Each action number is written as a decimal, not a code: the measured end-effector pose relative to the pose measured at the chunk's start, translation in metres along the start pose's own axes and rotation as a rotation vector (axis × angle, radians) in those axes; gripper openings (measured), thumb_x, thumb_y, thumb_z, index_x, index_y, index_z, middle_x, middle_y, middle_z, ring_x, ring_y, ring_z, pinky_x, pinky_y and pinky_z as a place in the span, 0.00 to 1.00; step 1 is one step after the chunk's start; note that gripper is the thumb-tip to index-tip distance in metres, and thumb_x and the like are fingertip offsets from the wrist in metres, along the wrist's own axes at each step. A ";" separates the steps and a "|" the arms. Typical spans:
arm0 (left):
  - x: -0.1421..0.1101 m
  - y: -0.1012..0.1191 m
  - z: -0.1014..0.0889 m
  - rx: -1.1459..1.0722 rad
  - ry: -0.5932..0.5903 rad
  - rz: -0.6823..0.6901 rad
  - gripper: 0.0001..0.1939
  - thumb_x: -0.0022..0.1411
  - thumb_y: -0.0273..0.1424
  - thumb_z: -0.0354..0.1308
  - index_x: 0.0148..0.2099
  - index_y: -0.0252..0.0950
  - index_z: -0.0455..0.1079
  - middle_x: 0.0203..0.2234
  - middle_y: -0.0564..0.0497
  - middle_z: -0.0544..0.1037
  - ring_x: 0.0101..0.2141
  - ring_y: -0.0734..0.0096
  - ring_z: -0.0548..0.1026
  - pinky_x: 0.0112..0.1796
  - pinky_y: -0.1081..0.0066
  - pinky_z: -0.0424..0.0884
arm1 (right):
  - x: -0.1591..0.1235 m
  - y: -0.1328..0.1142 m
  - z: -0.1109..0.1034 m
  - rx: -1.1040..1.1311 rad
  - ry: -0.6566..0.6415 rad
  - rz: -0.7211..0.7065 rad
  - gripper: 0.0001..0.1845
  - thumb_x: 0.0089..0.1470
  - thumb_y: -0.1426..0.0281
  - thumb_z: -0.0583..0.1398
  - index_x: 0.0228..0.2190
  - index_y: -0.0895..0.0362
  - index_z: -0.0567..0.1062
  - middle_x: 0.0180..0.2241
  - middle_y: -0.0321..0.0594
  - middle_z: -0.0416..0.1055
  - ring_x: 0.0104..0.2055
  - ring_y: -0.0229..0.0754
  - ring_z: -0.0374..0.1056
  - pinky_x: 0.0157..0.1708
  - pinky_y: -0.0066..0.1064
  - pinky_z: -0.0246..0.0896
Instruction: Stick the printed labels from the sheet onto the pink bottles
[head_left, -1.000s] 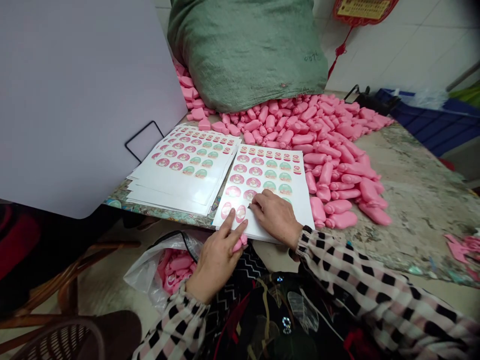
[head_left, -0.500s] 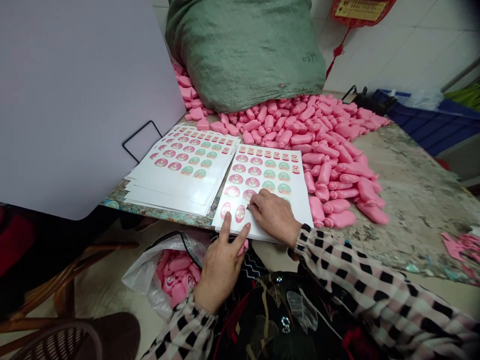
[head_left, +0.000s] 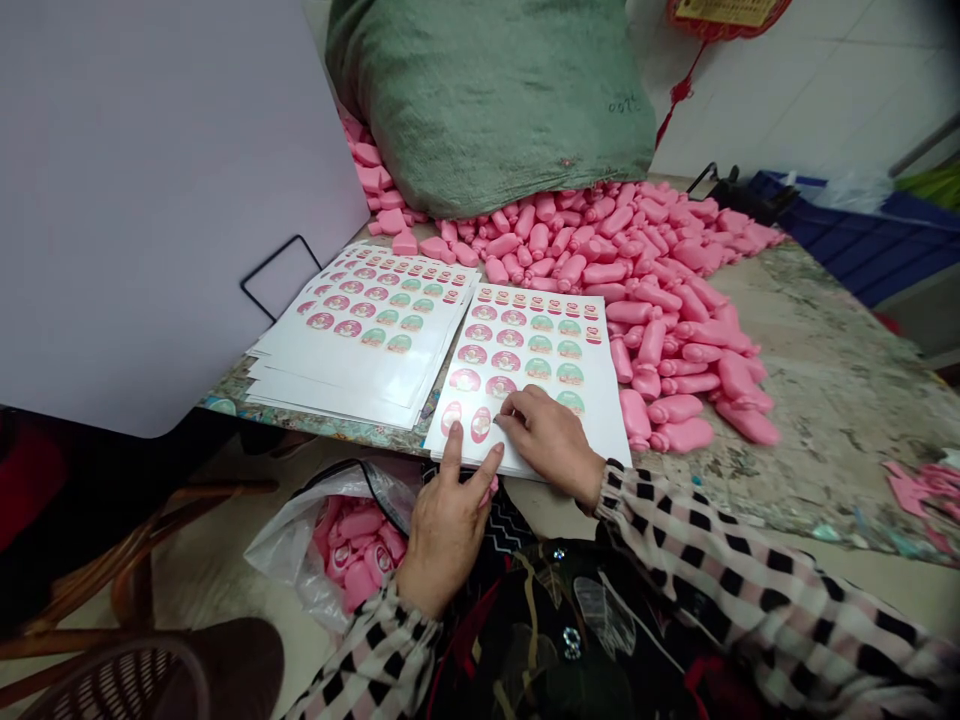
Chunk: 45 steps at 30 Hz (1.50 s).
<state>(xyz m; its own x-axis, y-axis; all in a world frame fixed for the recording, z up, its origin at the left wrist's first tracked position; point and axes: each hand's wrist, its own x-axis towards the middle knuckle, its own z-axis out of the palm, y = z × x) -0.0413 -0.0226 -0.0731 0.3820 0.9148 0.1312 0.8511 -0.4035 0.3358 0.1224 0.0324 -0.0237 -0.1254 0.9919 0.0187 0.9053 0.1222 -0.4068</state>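
Note:
A white sticker sheet [head_left: 547, 345] with rows of pink and green oval labels lies at the table's near edge. My right hand [head_left: 551, 440] rests on its lower part, fingers curled and the tips pinching at a label's edge. My left hand [head_left: 446, 525] presses two stretched fingers on the sheet's near corner while the other fingers curl round a small pink plastic bottle [head_left: 490, 490], mostly hidden. A heap of pink bottles [head_left: 652, 290] spreads just right of the sheet.
A stack of sticker sheets [head_left: 360, 335] lies to the left. A full green sack [head_left: 487, 90] sits behind the heap. A clear bag of pink bottles [head_left: 352, 550] hangs below the table edge. A large white board [head_left: 150, 200] stands at left, a blue crate [head_left: 877, 245] at right.
My left hand has slid slightly toward me along the sheet's near edge, its two fingers still on the sheet. My right hand stays at the same label.

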 end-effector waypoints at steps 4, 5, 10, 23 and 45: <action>-0.001 -0.002 0.002 0.037 -0.013 0.014 0.25 0.64 0.29 0.46 0.62 0.51 0.54 0.65 0.39 0.33 0.41 0.59 0.75 0.37 0.61 0.71 | -0.008 -0.005 0.008 0.052 0.049 0.079 0.08 0.58 0.65 0.52 0.32 0.54 0.68 0.34 0.35 0.65 0.35 0.36 0.63 0.32 0.27 0.50; -0.001 -0.003 0.002 0.041 -0.014 0.017 0.26 0.63 0.29 0.46 0.62 0.51 0.53 0.65 0.39 0.33 0.41 0.59 0.75 0.36 0.61 0.71 | -0.010 -0.007 0.008 0.054 0.049 0.090 0.08 0.58 0.65 0.52 0.32 0.54 0.68 0.34 0.36 0.65 0.35 0.36 0.63 0.32 0.28 0.50; -0.001 -0.004 0.003 0.053 -0.021 0.020 0.26 0.63 0.29 0.46 0.63 0.50 0.52 0.65 0.38 0.33 0.40 0.59 0.75 0.36 0.61 0.71 | -0.014 -0.011 0.009 0.076 0.036 0.102 0.08 0.58 0.66 0.51 0.32 0.54 0.68 0.33 0.36 0.65 0.35 0.36 0.63 0.32 0.27 0.50; 0.001 -0.003 0.002 0.084 -0.036 0.023 0.28 0.63 0.29 0.46 0.63 0.52 0.50 0.65 0.38 0.33 0.38 0.59 0.76 0.34 0.62 0.71 | -0.013 -0.009 0.007 0.075 -0.021 0.000 0.07 0.57 0.66 0.53 0.31 0.54 0.68 0.33 0.34 0.65 0.35 0.35 0.62 0.32 0.27 0.50; -0.001 -0.005 0.005 0.103 -0.008 0.040 0.27 0.62 0.29 0.47 0.63 0.51 0.51 0.65 0.38 0.32 0.39 0.58 0.75 0.34 0.61 0.71 | -0.010 -0.012 0.006 0.092 -0.015 0.122 0.09 0.57 0.64 0.53 0.31 0.54 0.69 0.32 0.36 0.67 0.34 0.38 0.63 0.31 0.28 0.49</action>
<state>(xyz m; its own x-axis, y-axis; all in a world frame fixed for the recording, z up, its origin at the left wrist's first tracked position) -0.0440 -0.0214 -0.0792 0.4186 0.8982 0.1346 0.8677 -0.4392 0.2326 0.1102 0.0205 -0.0249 -0.0229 0.9985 -0.0491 0.8733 -0.0039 -0.4871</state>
